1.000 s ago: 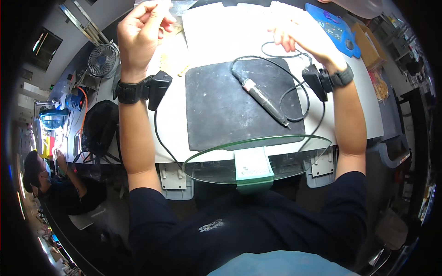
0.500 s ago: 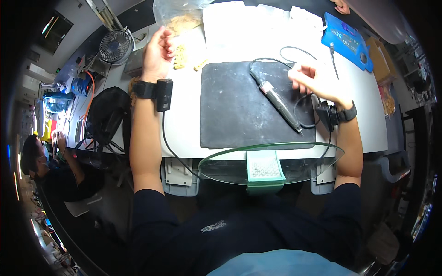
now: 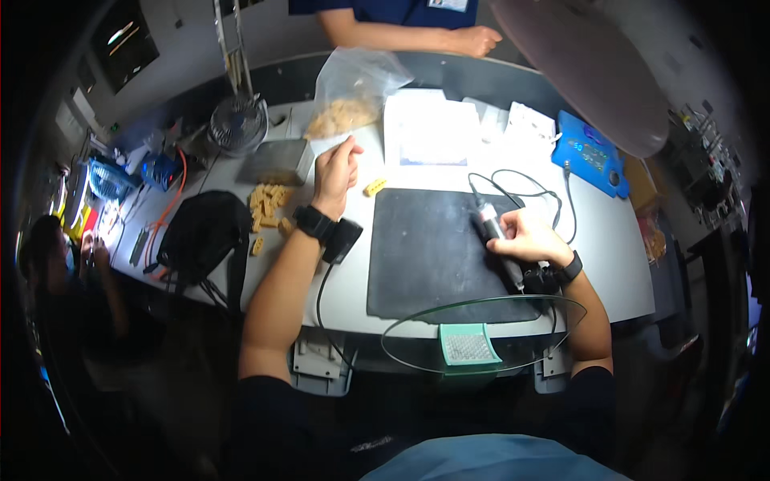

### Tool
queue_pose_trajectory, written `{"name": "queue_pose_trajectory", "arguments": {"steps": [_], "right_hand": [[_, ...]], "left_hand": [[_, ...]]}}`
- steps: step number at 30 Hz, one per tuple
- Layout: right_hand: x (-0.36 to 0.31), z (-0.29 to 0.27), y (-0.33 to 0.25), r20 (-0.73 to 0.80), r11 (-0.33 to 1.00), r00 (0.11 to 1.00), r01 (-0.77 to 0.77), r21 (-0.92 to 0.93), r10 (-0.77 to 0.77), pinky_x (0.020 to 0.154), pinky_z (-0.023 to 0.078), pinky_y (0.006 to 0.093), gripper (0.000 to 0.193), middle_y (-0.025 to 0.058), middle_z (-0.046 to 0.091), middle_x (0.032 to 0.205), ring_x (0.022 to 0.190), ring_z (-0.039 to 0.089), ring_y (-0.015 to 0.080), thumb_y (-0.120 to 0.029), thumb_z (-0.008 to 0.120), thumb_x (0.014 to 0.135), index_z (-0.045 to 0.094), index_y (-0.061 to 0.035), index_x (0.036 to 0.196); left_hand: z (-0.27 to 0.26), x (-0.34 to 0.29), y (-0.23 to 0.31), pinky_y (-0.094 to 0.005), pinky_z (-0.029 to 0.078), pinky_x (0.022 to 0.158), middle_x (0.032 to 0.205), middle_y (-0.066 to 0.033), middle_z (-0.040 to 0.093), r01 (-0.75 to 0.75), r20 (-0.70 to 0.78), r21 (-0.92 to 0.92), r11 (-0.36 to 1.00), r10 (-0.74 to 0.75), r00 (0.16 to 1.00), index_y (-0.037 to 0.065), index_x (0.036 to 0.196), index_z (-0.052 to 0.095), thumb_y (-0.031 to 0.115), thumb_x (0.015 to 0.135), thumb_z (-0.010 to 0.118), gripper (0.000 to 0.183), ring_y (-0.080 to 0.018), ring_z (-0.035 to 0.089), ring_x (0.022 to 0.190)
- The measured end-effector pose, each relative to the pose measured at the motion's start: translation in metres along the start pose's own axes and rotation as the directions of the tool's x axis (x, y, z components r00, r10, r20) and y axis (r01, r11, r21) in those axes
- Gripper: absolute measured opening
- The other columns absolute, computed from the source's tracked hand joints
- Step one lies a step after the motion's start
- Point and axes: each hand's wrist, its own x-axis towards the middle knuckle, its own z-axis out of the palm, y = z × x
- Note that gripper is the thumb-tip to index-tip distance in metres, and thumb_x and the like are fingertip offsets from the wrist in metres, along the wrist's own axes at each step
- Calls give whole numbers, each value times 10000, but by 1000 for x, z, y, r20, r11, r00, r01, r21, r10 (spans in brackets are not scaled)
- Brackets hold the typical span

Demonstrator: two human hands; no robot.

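Head view: right hand grips a pen-shaped tool between thumb and fingers, over the dark mat to its left. Left hand is partly curled, contents unclear; one yellow piece lies just right of it.

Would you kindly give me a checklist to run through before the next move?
1. Right hand at the pen-shaped handpiece: ok, touching it.
2. Right hand's grip firm: cannot tell.
3. Left hand free of small parts: cannot tell, it is curled.
4. Handpiece over the black mat: ok.
5. Single yellow piece on the mat: not ok, it lies beyond the far left corner.
6. Cable plugged into the blue control box: ok.
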Motion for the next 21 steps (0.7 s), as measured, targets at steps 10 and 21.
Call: {"name": "queue_pose_trajectory", "arguments": {"steps": [10,21], "right_hand": [[15,-35,52,-484,158,868,466,870,107,395,419,233,269,56,615,679,459,542,132,-326,505,964,553,-74,883],[7,-37,42,-552,272,834,534,801,-15,474,448,227,226,58,645,730,503,557,132,-283,507,983,581,-76,929]], "left_hand": [[1,0,7,-211,174,378,507,92,309,-68,-7,-35,997,67,998,50,794,565,307,965,531,310,-11,246,384],[1,3,0,-197,145,369,515,93,295,20,53,140,990,-28,998,55,817,541,307,975,522,299,-12,241,380]]}}
